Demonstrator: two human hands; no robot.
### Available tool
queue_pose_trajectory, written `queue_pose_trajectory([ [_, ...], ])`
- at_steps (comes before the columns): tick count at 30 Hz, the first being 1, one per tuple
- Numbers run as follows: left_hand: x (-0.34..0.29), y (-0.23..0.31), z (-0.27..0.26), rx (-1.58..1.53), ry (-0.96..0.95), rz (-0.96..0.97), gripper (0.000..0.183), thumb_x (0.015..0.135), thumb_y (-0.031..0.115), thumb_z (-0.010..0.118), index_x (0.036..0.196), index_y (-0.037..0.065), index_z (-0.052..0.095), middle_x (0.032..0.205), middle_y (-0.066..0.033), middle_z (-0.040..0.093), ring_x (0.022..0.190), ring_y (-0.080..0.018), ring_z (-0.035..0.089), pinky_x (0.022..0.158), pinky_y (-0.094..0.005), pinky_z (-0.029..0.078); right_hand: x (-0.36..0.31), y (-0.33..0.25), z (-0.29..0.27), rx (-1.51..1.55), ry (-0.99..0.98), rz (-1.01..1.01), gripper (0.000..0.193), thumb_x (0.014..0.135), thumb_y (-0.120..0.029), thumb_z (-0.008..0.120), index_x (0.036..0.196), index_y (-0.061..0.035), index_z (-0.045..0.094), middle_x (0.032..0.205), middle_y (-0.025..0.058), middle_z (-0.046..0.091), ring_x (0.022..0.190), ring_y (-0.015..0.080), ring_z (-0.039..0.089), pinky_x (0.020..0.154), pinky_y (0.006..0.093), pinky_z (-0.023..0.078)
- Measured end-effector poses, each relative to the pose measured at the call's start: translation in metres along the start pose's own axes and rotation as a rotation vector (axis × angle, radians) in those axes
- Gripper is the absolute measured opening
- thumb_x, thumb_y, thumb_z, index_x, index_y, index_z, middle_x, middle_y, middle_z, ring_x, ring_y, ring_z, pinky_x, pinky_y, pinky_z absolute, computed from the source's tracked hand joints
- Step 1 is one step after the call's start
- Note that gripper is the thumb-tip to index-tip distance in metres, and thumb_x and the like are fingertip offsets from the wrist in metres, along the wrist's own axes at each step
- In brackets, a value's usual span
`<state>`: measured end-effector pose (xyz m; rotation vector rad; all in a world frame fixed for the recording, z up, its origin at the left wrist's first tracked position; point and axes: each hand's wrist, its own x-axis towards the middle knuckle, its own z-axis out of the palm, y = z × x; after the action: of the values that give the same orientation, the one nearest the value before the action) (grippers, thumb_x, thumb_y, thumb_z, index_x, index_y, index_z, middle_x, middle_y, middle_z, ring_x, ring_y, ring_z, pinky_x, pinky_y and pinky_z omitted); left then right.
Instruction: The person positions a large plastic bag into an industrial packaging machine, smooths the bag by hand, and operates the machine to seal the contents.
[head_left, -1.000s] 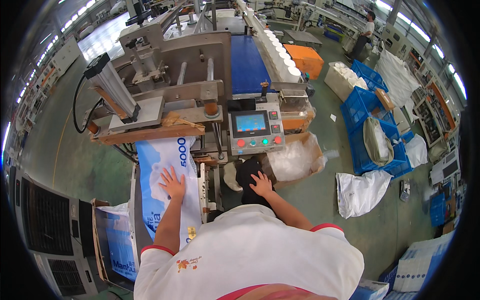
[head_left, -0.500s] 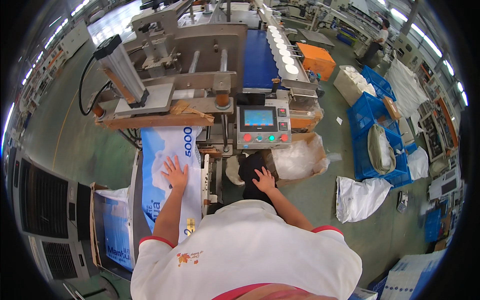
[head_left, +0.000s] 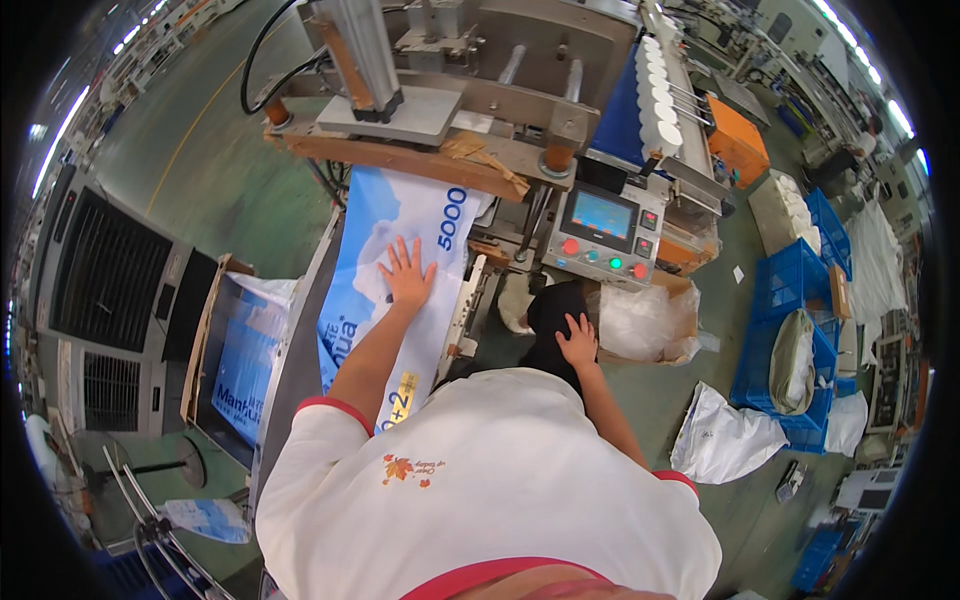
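Observation:
My left hand [head_left: 407, 275] lies with fingers spread on a blue and white printed plastic bag [head_left: 375, 235]. The bag is stretched lengthwise over a dark belt [head_left: 300, 335], and its far end runs in under the wooden-edged bar [head_left: 400, 160] of a machine. Resting on my dark-trousered leg [head_left: 556, 312] is my right hand [head_left: 577, 342], its fingers loosely extended and nothing in it. Beyond that hand, a control panel [head_left: 603, 226] shows a lit screen and several coloured buttons.
Beside my right leg sits a cardboard box [head_left: 645, 325] of clear plastic film. White rolls [head_left: 657, 95] line the machine's far right. Blue crates [head_left: 790, 330] and a white sack [head_left: 725, 432] stand on the right floor. At left, another box [head_left: 240, 365] holds printed bags.
The view has turned, so the machine and bag appear tilted and shifted. My left hand remains on the bag and my right hand on my leg.

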<state>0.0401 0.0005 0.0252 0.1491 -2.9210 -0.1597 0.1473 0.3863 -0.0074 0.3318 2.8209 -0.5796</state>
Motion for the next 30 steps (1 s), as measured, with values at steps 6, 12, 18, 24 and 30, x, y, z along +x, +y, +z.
queue_pose_trajectory([
  [6, 0.008, -0.001, 0.012, -0.062, 0.171, 0.029, 0.070, 0.088, 0.047, 0.047, 0.145, 0.015, 0.019, 0.151, -0.0184, 0.006, 0.137, -0.0420, 0.005, 0.100, -0.0684, 0.011, 0.004, 0.002, 0.004, -0.035, 0.026, -0.011, 0.058, 0.081, -0.043, 0.058, 0.135, -0.0328, 0.039, 0.148, 0.0068, 0.025, 0.133, 0.0338, 0.027, 0.103, 0.0513, 0.030],
  [12, 0.024, -0.007, 0.024, -0.204, 0.398, 0.104, 0.068, 0.087, 0.042, 0.051, 0.139, 0.006, 0.025, 0.148, -0.0275, 0.005, 0.136, -0.0473, 0.003, 0.100, -0.0687, 0.005, 0.007, -0.002, 0.002, -0.034, 0.017, -0.035, 0.059, 0.080, -0.042, 0.059, 0.135, -0.0321, 0.039, 0.148, 0.0072, 0.025, 0.133, 0.0337, 0.026, 0.102, 0.0522, 0.029],
  [18, 0.013, -0.007, 0.002, -0.420, 0.657, 0.101, 0.066, 0.084, 0.039, 0.054, 0.134, 0.005, 0.029, 0.147, -0.0288, 0.008, 0.135, -0.0485, 0.003, 0.101, -0.0682, 0.001, 0.012, -0.004, 0.008, -0.048, 0.033, -0.064, 0.060, 0.080, -0.041, 0.060, 0.135, -0.0308, 0.040, 0.147, 0.0082, 0.026, 0.132, 0.0346, 0.027, 0.101, 0.0543, 0.029],
  [24, -0.025, -0.011, -0.083, -0.333, 0.313, 0.068, 0.063, 0.080, 0.039, 0.058, 0.131, 0.007, 0.040, 0.146, -0.0167, 0.025, 0.135, -0.0417, 0.014, 0.103, -0.0659, 0.002, 0.012, -0.019, 0.001, -0.157, -0.125, 0.018, 0.066, 0.079, -0.046, 0.059, 0.136, -0.0229, 0.038, 0.147, 0.0130, 0.024, 0.134, 0.0373, 0.022, 0.101, 0.0553, 0.026],
  [30, -0.020, -0.013, -0.124, -0.194, 0.088, 0.044, 0.061, 0.081, 0.042, 0.058, 0.131, 0.011, 0.044, 0.145, -0.0144, 0.029, 0.136, -0.0394, 0.017, 0.103, -0.0654, 0.005, 0.006, -0.161, -0.048, 0.102, 0.002, -0.468, 0.071, 0.080, -0.045, 0.059, 0.138, -0.0125, 0.033, 0.142, 0.0206, 0.030, 0.132, 0.0403, 0.025, 0.102, 0.0527, 0.026],
])
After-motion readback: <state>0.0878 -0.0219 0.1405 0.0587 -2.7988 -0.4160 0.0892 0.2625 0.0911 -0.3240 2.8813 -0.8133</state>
